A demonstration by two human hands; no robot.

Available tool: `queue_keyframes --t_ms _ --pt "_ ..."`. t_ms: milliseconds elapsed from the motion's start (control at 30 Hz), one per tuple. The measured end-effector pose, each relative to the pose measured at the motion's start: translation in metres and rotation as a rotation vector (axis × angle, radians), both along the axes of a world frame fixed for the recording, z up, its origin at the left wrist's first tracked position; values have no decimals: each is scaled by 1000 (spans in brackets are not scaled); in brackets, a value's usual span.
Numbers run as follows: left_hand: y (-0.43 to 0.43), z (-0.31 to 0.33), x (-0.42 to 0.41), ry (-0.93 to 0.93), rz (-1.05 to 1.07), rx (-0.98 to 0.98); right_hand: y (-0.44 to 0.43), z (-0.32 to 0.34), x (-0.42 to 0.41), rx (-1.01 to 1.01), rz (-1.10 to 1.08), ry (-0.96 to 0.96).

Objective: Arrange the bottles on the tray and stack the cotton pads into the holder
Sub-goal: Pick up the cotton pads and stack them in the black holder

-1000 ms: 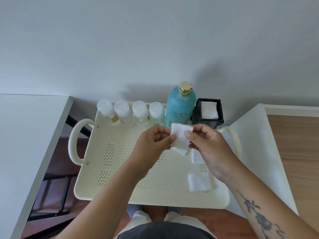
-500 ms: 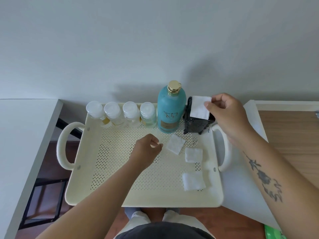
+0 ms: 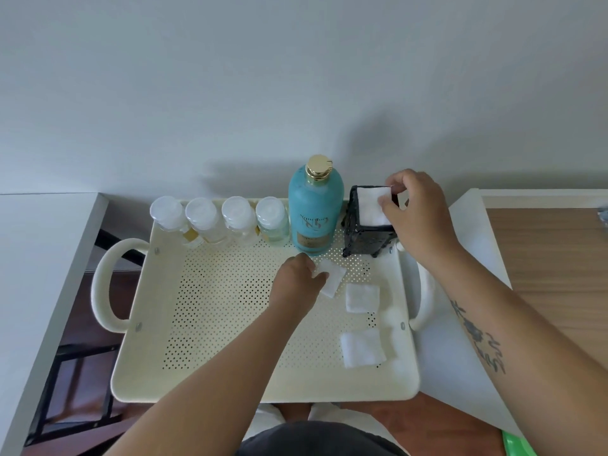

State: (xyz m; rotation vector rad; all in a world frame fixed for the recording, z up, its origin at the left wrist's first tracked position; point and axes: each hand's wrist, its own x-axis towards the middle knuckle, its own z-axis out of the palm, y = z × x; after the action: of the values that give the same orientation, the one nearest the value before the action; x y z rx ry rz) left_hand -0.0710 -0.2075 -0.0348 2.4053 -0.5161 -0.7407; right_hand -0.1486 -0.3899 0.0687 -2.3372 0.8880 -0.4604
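Observation:
A cream perforated tray (image 3: 210,383) holds several small clear bottles (image 3: 217,222) with white caps along its back edge, beside a tall teal bottle (image 3: 314,212) with a gold cap. At the back right corner stands a black cotton pad holder (image 3: 365,240). My right hand (image 3: 418,215) presses a white pad (image 3: 370,205) into the holder's top. My left hand (image 3: 297,281) pinches the edge of a loose pad (image 3: 334,279) lying on the tray floor. Two more pads (image 3: 362,297) (image 3: 362,348) lie flat toward the tray's right side.
The tray has looped handles (image 3: 105,284) on both ends. A white table (image 3: 29,274) lies to the left and a wooden surface (image 3: 552,264) with a white sheet (image 3: 473,232) to the right. A grey wall rises behind.
My right hand carried one pad from the tray's middle to the holder and lowered it into the top. My left hand dropped to the tray and took hold of a loose pad.

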Motion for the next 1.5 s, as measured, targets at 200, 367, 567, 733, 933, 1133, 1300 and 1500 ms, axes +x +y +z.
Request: queue_keyframes --t_ms 200,367,567,733,933,1133,1300,1500 --pt "-3 -3 -5 30 46 -5 14 3 -14 -203 68 -40" --pt "1 -3 -3 47 49 -2 24 -2 -21 -300 188 -14" --pt "12 -6 -6 26 62 -6 26 -11 -23 -351 267 162" --pt "7 -6 -6 -25 35 15 26 -12 -22 -426 264 212" --pt "11 -3 -6 -57 -4 -15 23 -11 -17 -417 277 201" --pt "35 7 -9 95 66 -160 25 -15 -16 -390 290 307" --pt "57 18 -16 453 251 -357 35 -11 -22 -427 248 127" --pt "56 45 -21 689 291 -624 71 -6 -47 -3 119 -257"
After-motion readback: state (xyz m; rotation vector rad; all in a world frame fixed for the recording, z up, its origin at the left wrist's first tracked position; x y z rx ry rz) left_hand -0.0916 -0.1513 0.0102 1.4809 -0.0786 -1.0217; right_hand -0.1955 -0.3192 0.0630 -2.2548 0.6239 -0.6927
